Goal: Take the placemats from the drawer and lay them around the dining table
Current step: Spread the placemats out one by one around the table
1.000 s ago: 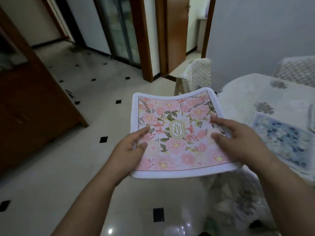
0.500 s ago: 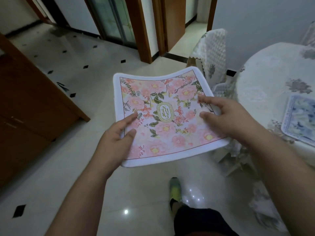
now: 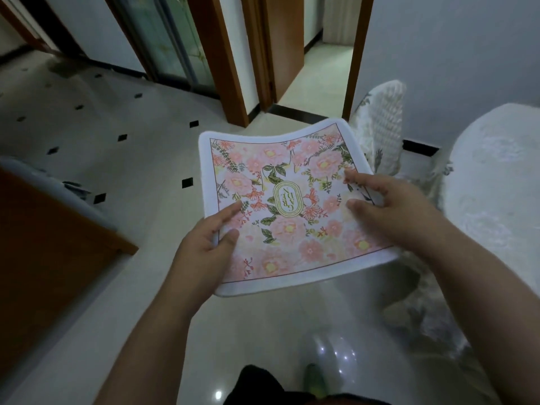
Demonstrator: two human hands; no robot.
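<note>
Placemat [image 3: 287, 209] gripped between both hands' fingers [image 3: 230, 213]

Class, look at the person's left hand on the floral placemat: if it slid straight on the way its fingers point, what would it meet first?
Probably the green oval emblem at the middle of the pink floral placemat; the left hand points up and right across the mat towards it.

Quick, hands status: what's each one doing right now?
Left hand: closed on the left edge of the pink floral placemat.
Right hand: holding the placemat's right edge, fingers spread on top.
</note>
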